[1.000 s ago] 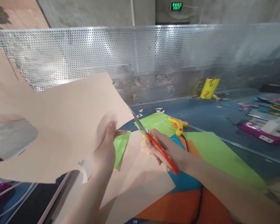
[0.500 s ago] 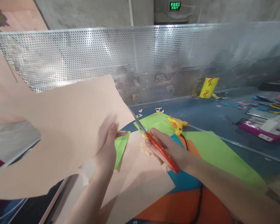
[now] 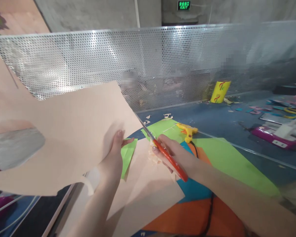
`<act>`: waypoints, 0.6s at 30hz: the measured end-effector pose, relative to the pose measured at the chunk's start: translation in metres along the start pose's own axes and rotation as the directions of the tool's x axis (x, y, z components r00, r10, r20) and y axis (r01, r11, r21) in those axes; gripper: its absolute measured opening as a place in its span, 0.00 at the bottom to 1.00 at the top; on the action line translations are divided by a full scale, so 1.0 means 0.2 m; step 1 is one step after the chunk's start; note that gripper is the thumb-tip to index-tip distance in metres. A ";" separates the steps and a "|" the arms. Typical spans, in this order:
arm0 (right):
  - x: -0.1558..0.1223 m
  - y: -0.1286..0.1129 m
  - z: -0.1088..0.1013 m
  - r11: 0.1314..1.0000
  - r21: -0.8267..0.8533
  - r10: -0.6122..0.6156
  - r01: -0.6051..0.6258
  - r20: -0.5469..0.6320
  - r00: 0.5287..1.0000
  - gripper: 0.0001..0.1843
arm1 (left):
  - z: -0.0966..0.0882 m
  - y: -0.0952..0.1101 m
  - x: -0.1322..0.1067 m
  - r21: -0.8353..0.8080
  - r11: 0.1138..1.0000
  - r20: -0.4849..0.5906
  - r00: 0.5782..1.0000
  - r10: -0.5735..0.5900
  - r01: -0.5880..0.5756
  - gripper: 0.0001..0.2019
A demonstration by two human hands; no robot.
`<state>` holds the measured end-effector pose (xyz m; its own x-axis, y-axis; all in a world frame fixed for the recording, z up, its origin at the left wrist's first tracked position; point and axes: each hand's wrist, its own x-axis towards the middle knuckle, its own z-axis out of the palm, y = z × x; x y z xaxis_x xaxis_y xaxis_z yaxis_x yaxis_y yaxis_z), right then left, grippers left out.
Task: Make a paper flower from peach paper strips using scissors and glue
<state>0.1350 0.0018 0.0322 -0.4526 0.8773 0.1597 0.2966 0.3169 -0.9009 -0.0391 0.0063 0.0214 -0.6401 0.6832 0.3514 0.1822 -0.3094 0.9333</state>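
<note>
A large cream sheet of paper [image 3: 81, 121], with a curved cut-out on its left side, is raised above the table. My left hand [image 3: 115, 148] is closed on its lower right part, thumb in front. In my right hand [image 3: 172, 153] is a pair of scissors [image 3: 169, 158] with red handles. Their blades point up and left and meet the sheet's right edge near its corner. Beneath my hands lie another cream sheet [image 3: 148, 187] and a folded green paper piece [image 3: 128, 154]. Small cream scraps [image 3: 155, 156] sit just under the scissors.
A yellow glue gun [image 3: 187, 130] rests on green paper [image 3: 233, 161], its black cord crossing blue and orange sheets [image 3: 194, 215]. A yellow roll [image 3: 220, 92] stands by the perforated metal screen [image 3: 88, 59]. At right are a purple power strip [image 3: 276, 137] and paper scraps.
The left, lower part of the cream sheet has shifted upward, uncovering more at the lower left. Both hands and the scissors stay nearly in place at the sheet's right edge.
</note>
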 end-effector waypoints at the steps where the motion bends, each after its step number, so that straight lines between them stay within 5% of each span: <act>1: 0.00 -0.01 0.00 1.000 0.006 0.003 -0.003 0.007 1.000 0.12 | 0.00 0.00 -0.01 0.015 1.000 0.000 1.000 -0.017 0.017 0.15; 18: 0.01 0.03 -0.01 1.000 -0.011 0.009 -0.009 -0.010 1.000 0.12 | 0.05 0.12 -0.08 0.117 0.973 -0.050 0.980 -0.195 0.199 0.16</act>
<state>0.1366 0.0060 0.0286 -0.4412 0.8839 0.1555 0.3099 0.3127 -0.8979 -0.0161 -0.0051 0.0381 -0.7000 0.6963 0.1589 0.1370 -0.0875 0.9867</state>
